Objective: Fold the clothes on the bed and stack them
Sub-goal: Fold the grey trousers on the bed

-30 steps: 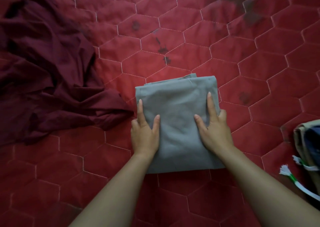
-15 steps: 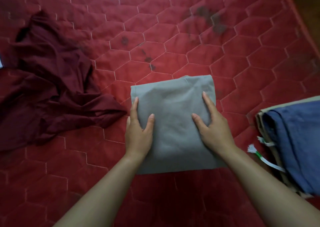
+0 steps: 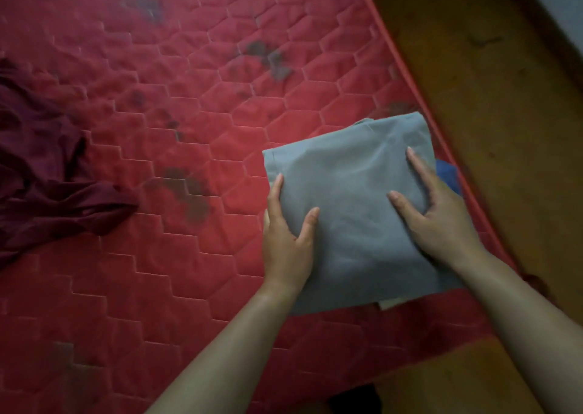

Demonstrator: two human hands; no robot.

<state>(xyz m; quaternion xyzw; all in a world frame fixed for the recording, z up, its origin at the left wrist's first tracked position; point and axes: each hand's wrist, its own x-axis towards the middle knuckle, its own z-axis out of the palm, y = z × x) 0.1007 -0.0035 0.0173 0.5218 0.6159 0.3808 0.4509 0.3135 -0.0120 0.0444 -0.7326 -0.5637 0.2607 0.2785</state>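
- Position: the grey garment point(image 3: 353, 211), folded into a thick rectangle, sits at the right side of the red mattress point(image 3: 189, 271). It lies over a blue garment point(image 3: 446, 173) whose corner shows past its right edge. Whether the 2 touch cannot be told.
- Hold: the left hand point(image 3: 288, 237) takes the left edge and the right hand point(image 3: 441, 221) the right edge. On each, thumb and forefinger lie spread apart on the top face, while the other fingers pass out of sight round the edge, probably underneath.
- Handling, as judged: light, limp, neither slippery nor fragile. Unsupported layers sag and slide, so a hold at 2 opposite sides with fingers beneath should keep the fold.
- Edges: the mattress border runs just beside the garment's right side, with wooden floor point(image 3: 489, 98) beyond — an overshoot risks a fall off the bed.
- Room: working space lies leftward — quilting extends to the crumpled maroon garment point(image 3: 47, 177), well apart and not yet folded.
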